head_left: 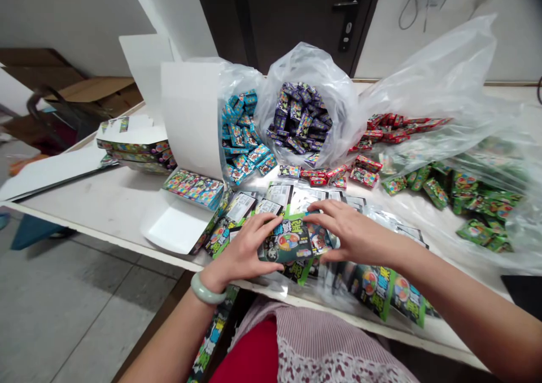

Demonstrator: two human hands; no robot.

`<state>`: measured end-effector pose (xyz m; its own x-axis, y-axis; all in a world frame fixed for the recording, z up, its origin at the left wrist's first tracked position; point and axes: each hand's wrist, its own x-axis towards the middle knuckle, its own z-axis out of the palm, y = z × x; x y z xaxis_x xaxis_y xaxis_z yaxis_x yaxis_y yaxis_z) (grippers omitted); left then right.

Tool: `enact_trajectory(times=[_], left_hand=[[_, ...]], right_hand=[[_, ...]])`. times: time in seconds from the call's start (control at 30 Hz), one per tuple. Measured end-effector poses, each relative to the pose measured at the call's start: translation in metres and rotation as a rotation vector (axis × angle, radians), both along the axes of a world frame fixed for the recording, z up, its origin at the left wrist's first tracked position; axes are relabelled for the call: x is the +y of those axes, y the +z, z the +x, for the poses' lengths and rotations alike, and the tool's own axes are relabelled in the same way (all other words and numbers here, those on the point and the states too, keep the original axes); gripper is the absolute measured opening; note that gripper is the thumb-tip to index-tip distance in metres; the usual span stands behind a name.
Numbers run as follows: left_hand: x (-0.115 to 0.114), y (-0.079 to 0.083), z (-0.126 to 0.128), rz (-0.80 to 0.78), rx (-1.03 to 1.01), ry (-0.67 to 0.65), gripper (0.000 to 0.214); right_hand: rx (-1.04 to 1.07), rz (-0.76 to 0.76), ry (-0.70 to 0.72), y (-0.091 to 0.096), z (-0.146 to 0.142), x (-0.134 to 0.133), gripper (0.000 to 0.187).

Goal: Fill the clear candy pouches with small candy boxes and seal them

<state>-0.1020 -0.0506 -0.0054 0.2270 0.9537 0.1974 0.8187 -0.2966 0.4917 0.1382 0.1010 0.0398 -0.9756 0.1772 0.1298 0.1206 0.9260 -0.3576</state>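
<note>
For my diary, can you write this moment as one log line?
left hand: holds green packet | right hand: holds same packet | nearby: white carton, bagged blue packets

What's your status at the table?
Left hand and right hand both on a green-edged printed packet, holding it from either side. Loose packets crowd around and beneath it.

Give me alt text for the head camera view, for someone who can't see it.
A person's left hand and right hand hold a green-and-black printed packet at a white table, among many more packets. Behind, clear plastic bags hold small blue boxes and purple boxes.
</note>
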Motion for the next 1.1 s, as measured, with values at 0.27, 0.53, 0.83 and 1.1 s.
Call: enact_trajectory(times=[0.27, 0.53, 0.83, 1.1], left_hand=[[0.002, 0.000, 0.011, 0.094, -0.018, 0.204, 0.095], [0.002, 0.019, 0.032, 0.111, -0.246, 0.256, 0.083], [0.003, -0.026, 0.076, -0.055, -1.063, 0.343, 0.060], [0.000, -0.023, 0.076, -0.182, -1.004, 0.270, 0.035]], right_hand=[[0.287, -0.293, -0.272, -0.021, -0.008, -0.015, 0.075], [0.418, -0.858, -0.450, -0.036, -0.009, -0.041, 0.036], [0.892, -0.961, -0.752, -0.060, 0.005, -0.059, 0.037], [0.655, -0.704, -0.702, -0.069, 0.027, -0.074, 0.017]])
